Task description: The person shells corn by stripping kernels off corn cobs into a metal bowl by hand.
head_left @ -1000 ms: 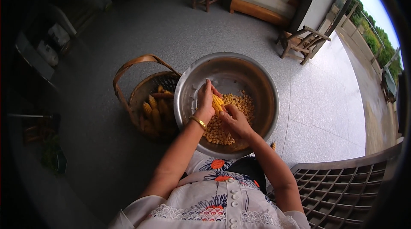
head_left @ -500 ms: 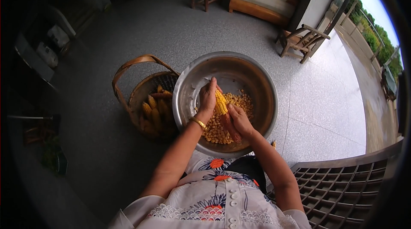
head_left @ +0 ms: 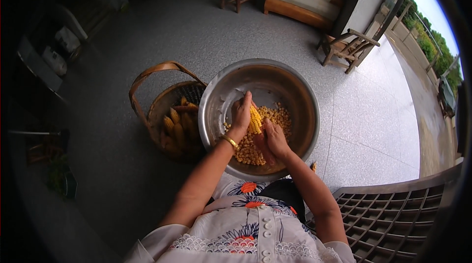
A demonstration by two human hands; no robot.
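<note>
Over a wide steel basin point(head_left: 308, 130), my left hand point(head_left: 241, 115) is wrapped around an ear of corn point(head_left: 255, 119) with yellow kernels. My right hand point(head_left: 277, 140) is closed at its lower part, thumb near the kernels, against a reddish bare corncob point(head_left: 264, 150) that slants down toward me. Whether this cob is the stripped end of the same ear or a separate piece, I cannot tell. Loose corn kernels point(head_left: 248, 152) cover much of the basin's bottom beneath both hands.
Left of the basin stands a woven basket point(head_left: 153, 110) with a tall handle, holding several ears of corn point(head_left: 179, 130). A metal grille point(head_left: 393, 214) lies at lower right. A small wooden chair point(head_left: 346, 49) stands by the doorway, and a wooden sofa point(head_left: 300, 0) farther back.
Both hands have shifted slightly within the basin, the left one a little lower. My right hand has moved slightly left on the cob, covering more of it.
</note>
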